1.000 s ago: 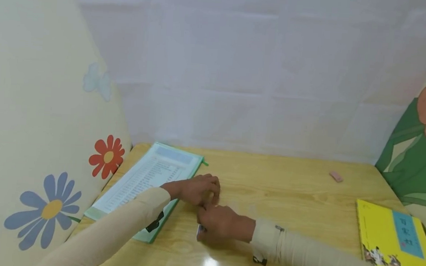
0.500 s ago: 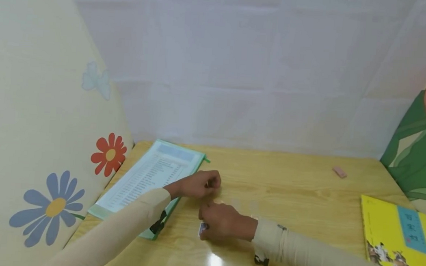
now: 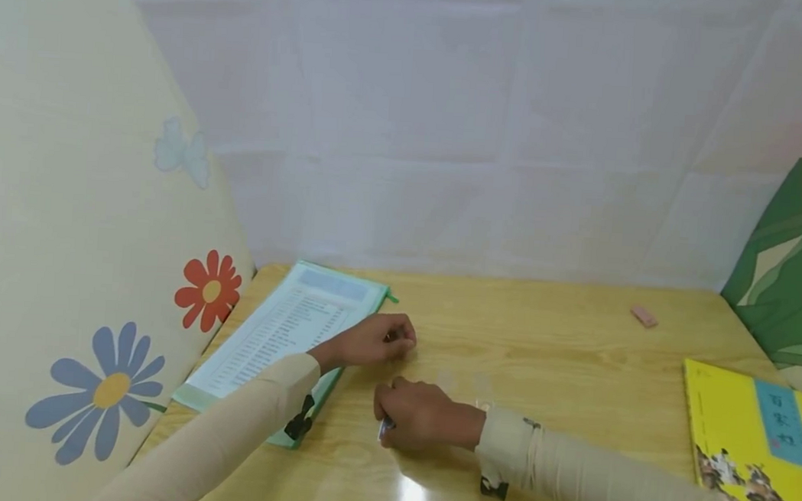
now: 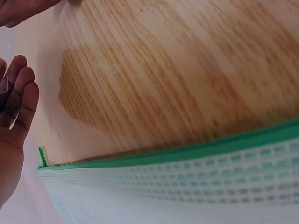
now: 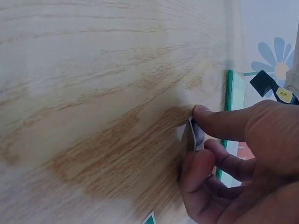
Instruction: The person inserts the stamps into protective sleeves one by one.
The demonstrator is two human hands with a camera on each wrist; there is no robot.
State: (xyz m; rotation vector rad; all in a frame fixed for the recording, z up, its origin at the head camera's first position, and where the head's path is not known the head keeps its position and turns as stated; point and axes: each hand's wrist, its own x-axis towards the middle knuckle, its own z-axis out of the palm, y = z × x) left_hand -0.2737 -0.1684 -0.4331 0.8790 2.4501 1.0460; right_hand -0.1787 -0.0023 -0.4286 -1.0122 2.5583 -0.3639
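Note:
My right hand [image 3: 421,414] pinches a small white-edged picture card [image 5: 197,133] between thumb and fingers, low over the wooden table [image 3: 519,342]. The card is thin, its face dark, and in the head view the fingers cover most of it. Farther back and to the left, my left hand [image 3: 375,338] is held beside the green-edged booklet [image 3: 304,306], fingers curled. Between its thumb and fingers the left wrist view shows part of a thin, see-through piece [image 4: 4,86], cut off by the frame edge. The two hands are apart.
A yellow book [image 3: 721,423] with a blue label lies at the right edge. A pink eraser-like block [image 3: 643,317] is at the back right. The corner of a green, white-edged piece [image 5: 149,218] shows on the table. Patterned side panels and a pale backdrop enclose the table.
Both hands were together a second ago; my left hand has since drawn away, back from the right. My right hand keeps the card, now turned so less of its face shows.

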